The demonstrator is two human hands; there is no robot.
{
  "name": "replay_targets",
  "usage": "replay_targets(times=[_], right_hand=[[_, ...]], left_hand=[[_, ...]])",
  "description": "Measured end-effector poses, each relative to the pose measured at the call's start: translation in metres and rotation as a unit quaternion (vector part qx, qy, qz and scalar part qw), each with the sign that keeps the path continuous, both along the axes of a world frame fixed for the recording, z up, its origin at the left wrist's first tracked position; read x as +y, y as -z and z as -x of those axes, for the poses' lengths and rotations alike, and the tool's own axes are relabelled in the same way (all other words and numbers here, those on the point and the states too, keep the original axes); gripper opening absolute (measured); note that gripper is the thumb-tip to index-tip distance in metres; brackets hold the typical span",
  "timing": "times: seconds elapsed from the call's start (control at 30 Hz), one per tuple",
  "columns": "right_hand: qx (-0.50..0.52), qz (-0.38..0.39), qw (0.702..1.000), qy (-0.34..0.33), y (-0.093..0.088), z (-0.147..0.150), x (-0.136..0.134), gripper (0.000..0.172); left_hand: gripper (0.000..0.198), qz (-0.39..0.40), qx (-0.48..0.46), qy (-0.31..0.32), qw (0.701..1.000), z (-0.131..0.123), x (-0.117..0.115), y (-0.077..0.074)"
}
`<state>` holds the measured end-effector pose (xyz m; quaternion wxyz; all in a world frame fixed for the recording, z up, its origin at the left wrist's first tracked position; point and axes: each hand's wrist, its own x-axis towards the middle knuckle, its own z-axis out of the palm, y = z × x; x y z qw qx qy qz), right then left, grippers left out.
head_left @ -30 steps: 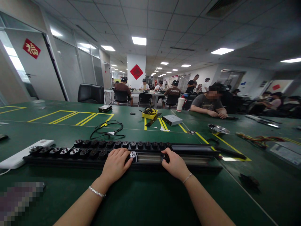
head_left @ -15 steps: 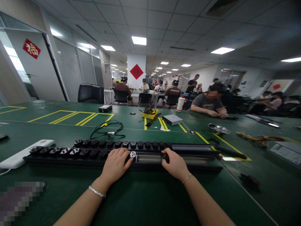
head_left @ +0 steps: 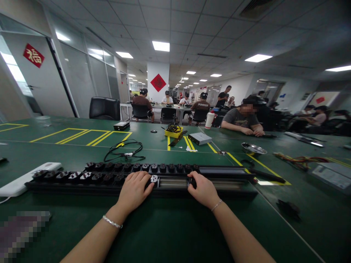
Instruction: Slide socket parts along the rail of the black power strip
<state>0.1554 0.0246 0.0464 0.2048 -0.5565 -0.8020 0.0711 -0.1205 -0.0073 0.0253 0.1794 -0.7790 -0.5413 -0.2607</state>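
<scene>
Two long black power tracks (head_left: pixel 175 195) lie one behind the other across the table. Small socket modules (head_left: pixel 85 175) stand in a row on the left part of the front track, and another row fills much of the rear one. My left hand (head_left: pixel 135 188) is closed over the front row, its thumb and fingers against a white-faced socket module (head_left: pixel 154 179). Further right, my right hand (head_left: pixel 203 190) pinches a dark socket module (head_left: pixel 191 181) at the same track. An open metallic channel shows between my hands.
Beside the tracks' left end lies a white power strip (head_left: pixel 30 179). Beyond them are a black cable (head_left: pixel 123 150), a yellow box (head_left: pixel 173 132), a grey box (head_left: pixel 199 138) and a metal bowl (head_left: pixel 253 148). A person (head_left: pixel 242 120) sits across the table.
The view has shifted slightly, so everything sits a little further left. Both hands keep the same grip and place on the front track.
</scene>
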Motion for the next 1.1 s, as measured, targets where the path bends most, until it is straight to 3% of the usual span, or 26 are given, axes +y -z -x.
replay_targets(times=[1.1], right_hand=[[0.021, 0.013, 1.000, 0.003, 0.0008, -0.0027, 0.0044, 0.026]], left_hand=[[0.027, 0.008, 0.013, -0.007, 1.000, 0.0005, 0.0002, 0.0002]])
